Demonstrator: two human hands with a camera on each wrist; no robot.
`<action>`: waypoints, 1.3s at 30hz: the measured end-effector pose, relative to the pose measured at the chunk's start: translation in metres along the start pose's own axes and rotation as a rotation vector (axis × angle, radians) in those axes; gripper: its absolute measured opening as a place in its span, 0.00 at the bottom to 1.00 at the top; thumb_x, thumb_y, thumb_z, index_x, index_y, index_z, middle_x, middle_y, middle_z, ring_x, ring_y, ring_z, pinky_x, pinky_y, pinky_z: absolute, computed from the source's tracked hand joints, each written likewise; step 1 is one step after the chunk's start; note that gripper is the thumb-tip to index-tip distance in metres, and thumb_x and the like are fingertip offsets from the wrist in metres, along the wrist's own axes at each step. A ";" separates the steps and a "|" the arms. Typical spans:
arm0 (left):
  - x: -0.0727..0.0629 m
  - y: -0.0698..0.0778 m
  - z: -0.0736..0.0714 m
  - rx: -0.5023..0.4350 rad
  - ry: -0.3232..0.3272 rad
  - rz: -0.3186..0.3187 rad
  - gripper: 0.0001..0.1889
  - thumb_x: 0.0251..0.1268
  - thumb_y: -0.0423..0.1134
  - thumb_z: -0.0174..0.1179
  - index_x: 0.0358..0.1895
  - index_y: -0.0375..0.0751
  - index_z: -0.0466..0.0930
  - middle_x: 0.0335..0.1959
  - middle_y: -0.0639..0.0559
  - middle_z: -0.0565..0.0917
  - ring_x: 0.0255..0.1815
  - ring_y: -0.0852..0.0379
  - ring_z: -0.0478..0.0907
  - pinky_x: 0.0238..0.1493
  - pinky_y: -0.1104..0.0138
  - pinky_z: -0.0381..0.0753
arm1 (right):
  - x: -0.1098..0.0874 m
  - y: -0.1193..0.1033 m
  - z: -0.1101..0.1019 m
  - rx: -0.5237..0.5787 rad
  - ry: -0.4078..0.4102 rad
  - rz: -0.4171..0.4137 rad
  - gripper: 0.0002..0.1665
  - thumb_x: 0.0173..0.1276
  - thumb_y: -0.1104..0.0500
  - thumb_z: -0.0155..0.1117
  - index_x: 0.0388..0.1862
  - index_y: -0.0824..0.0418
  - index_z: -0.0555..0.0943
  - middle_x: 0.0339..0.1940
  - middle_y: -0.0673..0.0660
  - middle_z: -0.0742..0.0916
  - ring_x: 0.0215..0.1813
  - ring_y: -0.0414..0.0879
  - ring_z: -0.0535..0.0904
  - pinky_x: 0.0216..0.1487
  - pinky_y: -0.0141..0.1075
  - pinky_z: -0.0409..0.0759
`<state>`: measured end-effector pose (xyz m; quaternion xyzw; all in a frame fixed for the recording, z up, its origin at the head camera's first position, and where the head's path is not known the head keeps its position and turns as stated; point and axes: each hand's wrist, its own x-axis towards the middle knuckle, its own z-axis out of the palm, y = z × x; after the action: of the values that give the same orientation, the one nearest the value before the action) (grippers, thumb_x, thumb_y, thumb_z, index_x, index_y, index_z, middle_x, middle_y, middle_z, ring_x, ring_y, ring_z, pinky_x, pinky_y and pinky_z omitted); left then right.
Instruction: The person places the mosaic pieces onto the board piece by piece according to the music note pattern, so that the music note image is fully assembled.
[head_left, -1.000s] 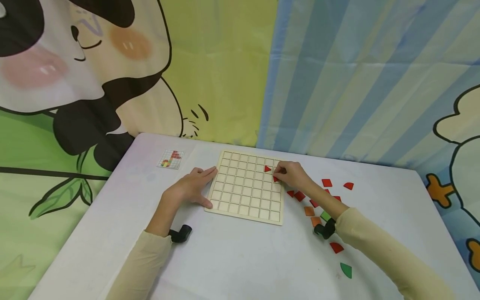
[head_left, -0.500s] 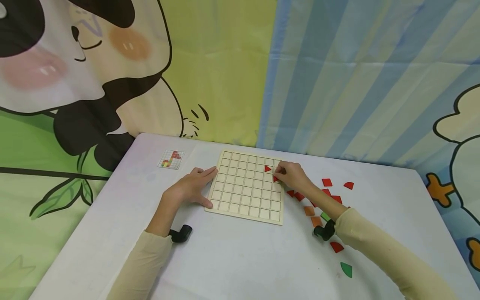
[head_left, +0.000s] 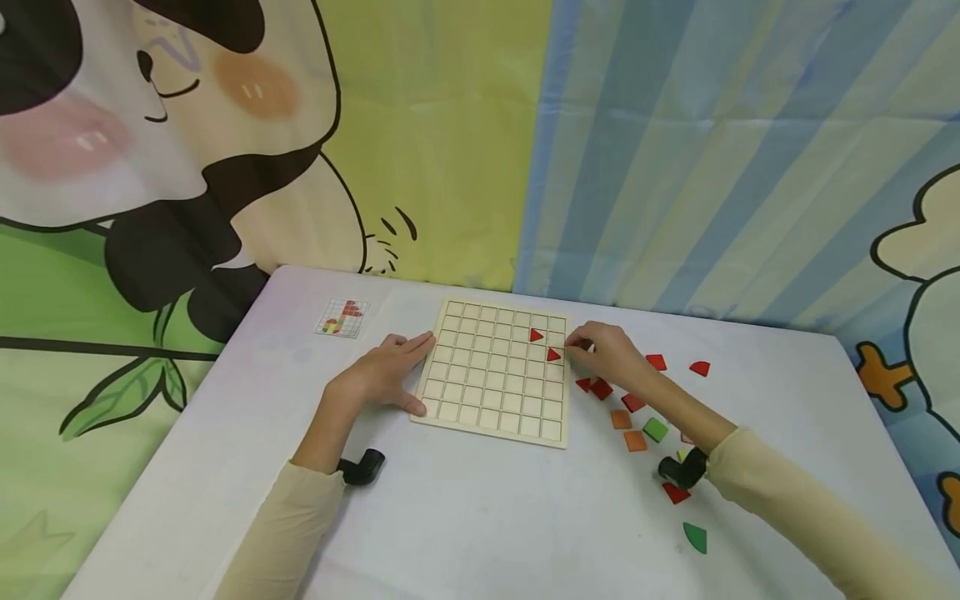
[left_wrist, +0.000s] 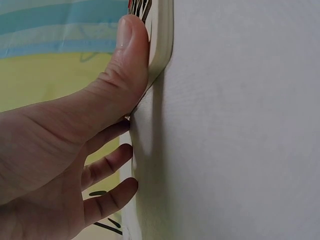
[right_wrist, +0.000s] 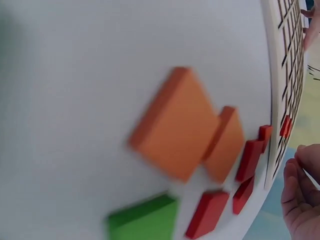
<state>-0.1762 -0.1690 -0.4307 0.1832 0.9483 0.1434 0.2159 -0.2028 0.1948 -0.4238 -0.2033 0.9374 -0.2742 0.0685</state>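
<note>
A square wooden grid board lies on the white table. My left hand rests at its left edge, thumb on the near corner and fingers spread along the side. In the left wrist view, the thumb presses the board's rim. Two red triangles sit in grid cells, an upper one and a lower one nearer the right edge. Just right of the lower triangle is my right hand, fingers curled and thumb meeting index fingertip. The right wrist view shows no piece between those fingertips.
Loose pieces lie right of the board: several red ones, orange squares, a green square and a dark green quarter-round. A small pattern card lies at back left. Printed curtains hang behind the table.
My right hand has let go of the lower red triangle and moved right, off the board, so the triangle now shows in its cell. My left hand stays put.
</note>
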 end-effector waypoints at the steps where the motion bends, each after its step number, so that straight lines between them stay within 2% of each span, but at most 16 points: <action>1: 0.000 0.000 0.000 0.000 -0.001 0.000 0.61 0.40 0.56 0.75 0.79 0.49 0.46 0.81 0.56 0.49 0.76 0.46 0.53 0.67 0.49 0.69 | -0.005 0.002 -0.001 -0.021 -0.014 0.010 0.09 0.67 0.61 0.64 0.43 0.63 0.85 0.36 0.56 0.85 0.37 0.46 0.78 0.36 0.34 0.78; 5: -0.001 0.000 -0.002 -0.005 0.001 -0.001 0.61 0.40 0.56 0.75 0.79 0.50 0.46 0.81 0.56 0.49 0.75 0.45 0.53 0.66 0.49 0.69 | -0.024 0.009 -0.001 -0.098 -0.097 0.044 0.13 0.64 0.57 0.69 0.44 0.63 0.85 0.36 0.54 0.84 0.35 0.43 0.76 0.36 0.32 0.77; 8: -0.002 -0.001 -0.003 -0.013 0.005 -0.010 0.62 0.40 0.56 0.75 0.79 0.50 0.46 0.81 0.56 0.49 0.76 0.46 0.53 0.66 0.49 0.69 | -0.033 0.010 0.003 -0.167 -0.139 0.033 0.16 0.62 0.54 0.71 0.45 0.61 0.86 0.38 0.54 0.84 0.37 0.43 0.75 0.38 0.32 0.79; 13: -0.003 -0.002 -0.002 -0.035 0.002 -0.009 0.62 0.40 0.56 0.75 0.79 0.50 0.45 0.81 0.56 0.48 0.76 0.46 0.53 0.66 0.48 0.69 | -0.036 0.010 0.008 -0.260 -0.134 -0.012 0.16 0.61 0.56 0.71 0.46 0.60 0.86 0.40 0.54 0.85 0.40 0.44 0.77 0.44 0.36 0.83; 16: -0.004 -0.001 -0.001 -0.041 -0.003 -0.006 0.61 0.41 0.55 0.75 0.79 0.49 0.45 0.81 0.55 0.48 0.76 0.46 0.53 0.66 0.48 0.68 | -0.033 0.010 0.009 -0.263 -0.138 -0.001 0.14 0.60 0.57 0.72 0.44 0.61 0.85 0.37 0.53 0.84 0.38 0.44 0.76 0.42 0.36 0.82; 18: -0.004 -0.001 -0.001 -0.038 -0.004 -0.005 0.61 0.41 0.56 0.75 0.79 0.49 0.45 0.81 0.55 0.48 0.76 0.46 0.53 0.67 0.48 0.68 | -0.032 0.011 0.009 -0.231 -0.145 0.023 0.12 0.60 0.58 0.72 0.42 0.60 0.83 0.34 0.52 0.84 0.36 0.43 0.75 0.39 0.33 0.81; 21: -0.003 -0.002 -0.001 -0.030 -0.001 -0.001 0.61 0.41 0.56 0.75 0.79 0.49 0.45 0.81 0.55 0.48 0.75 0.46 0.53 0.67 0.49 0.68 | -0.031 0.013 0.009 -0.122 -0.144 0.061 0.09 0.61 0.58 0.71 0.39 0.58 0.81 0.30 0.51 0.83 0.33 0.43 0.74 0.35 0.30 0.77; 26: -0.003 -0.002 0.001 -0.031 -0.004 0.011 0.61 0.41 0.56 0.74 0.79 0.48 0.45 0.81 0.54 0.49 0.75 0.45 0.53 0.67 0.49 0.68 | -0.030 0.019 0.004 0.077 -0.073 0.046 0.08 0.64 0.60 0.68 0.39 0.60 0.81 0.32 0.53 0.85 0.33 0.42 0.76 0.34 0.28 0.77; 30: -0.002 -0.002 0.001 -0.034 -0.013 0.006 0.61 0.41 0.56 0.74 0.79 0.49 0.45 0.81 0.55 0.49 0.75 0.46 0.53 0.66 0.49 0.68 | -0.030 0.023 -0.001 0.176 -0.051 0.065 0.12 0.66 0.60 0.66 0.47 0.62 0.83 0.39 0.57 0.87 0.37 0.44 0.78 0.37 0.27 0.79; 36: -0.001 -0.002 -0.001 -0.035 -0.011 0.002 0.61 0.41 0.56 0.75 0.79 0.50 0.44 0.81 0.56 0.48 0.75 0.46 0.53 0.66 0.49 0.69 | -0.026 0.025 -0.005 0.313 -0.112 0.166 0.22 0.70 0.53 0.62 0.60 0.60 0.80 0.54 0.60 0.86 0.47 0.47 0.81 0.44 0.29 0.81; 39: 0.000 -0.003 -0.001 -0.031 -0.007 0.007 0.62 0.41 0.56 0.75 0.79 0.49 0.44 0.81 0.55 0.48 0.75 0.46 0.53 0.66 0.49 0.69 | -0.019 0.021 -0.005 0.359 -0.110 0.182 0.24 0.71 0.51 0.60 0.62 0.60 0.78 0.53 0.61 0.86 0.46 0.50 0.81 0.43 0.31 0.81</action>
<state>-0.1774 -0.1718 -0.4307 0.1839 0.9445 0.1580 0.2216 -0.1937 0.2214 -0.4305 -0.1168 0.8829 -0.4179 0.1793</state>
